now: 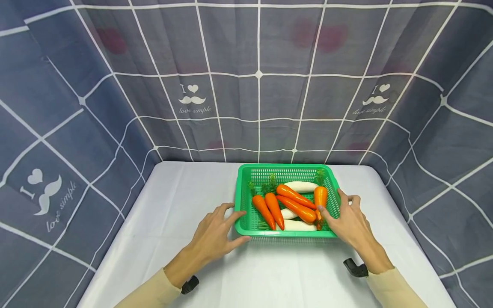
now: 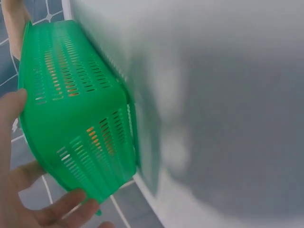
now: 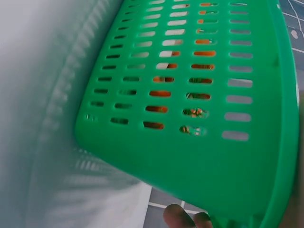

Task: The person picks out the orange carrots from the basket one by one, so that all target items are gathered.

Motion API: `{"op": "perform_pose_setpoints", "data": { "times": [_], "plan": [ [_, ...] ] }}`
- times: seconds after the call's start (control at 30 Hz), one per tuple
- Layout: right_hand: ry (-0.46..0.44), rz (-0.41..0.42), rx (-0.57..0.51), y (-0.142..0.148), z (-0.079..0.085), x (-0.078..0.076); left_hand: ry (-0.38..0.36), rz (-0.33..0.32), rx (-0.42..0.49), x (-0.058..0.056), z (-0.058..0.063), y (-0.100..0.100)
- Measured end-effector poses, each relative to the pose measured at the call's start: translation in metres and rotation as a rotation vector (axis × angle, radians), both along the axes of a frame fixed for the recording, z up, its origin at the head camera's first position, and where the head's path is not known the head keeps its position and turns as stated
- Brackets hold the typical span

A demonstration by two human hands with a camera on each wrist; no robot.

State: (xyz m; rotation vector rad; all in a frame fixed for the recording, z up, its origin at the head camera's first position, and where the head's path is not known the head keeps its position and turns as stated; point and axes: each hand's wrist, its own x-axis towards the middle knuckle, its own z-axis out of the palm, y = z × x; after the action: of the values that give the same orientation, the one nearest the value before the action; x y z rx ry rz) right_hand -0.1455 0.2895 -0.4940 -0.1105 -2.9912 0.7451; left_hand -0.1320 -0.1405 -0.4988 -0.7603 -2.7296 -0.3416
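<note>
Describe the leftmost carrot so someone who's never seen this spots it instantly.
On the white table sits a green basket. Inside, toward its left end, the leftmost carrot lies beside a second carrot. Of all the carrots in view, it is closest to the left hand.

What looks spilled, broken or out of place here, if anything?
Nothing looks spilled: the visible carrots and white vegetables lie inside the green basket. The oddity is the blurry reddish patches on the checked backdrop, which break its grey-and-white pattern; whether stains or print, I can't tell.
</note>
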Motion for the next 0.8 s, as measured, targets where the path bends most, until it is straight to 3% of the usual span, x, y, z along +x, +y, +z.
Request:
{"op": "perform_pose_setpoints", "data": {
  "times": [0.27,0.5,0.6,0.8],
  "plan": [
    [0.005,0.037,0.014,0.005,-0.004,-0.013,-0.042,0.064,-0.003,-0.008,0.017,0.009],
    [-0.002,0.074,-0.009,0.007,-0.01,-0.017,-0.038,0.03,0.039,-0.024,0.035,0.027],
    [0.009,0.075,-0.016,0.009,-0.011,-0.017,-0.1,-0.008,0.07,-0.035,0.044,0.039],
    [0.016,0.074,-0.04,0.006,-0.013,-0.02,-0.302,-0.061,0.065,-0.061,0.056,0.058]
  ]
}}
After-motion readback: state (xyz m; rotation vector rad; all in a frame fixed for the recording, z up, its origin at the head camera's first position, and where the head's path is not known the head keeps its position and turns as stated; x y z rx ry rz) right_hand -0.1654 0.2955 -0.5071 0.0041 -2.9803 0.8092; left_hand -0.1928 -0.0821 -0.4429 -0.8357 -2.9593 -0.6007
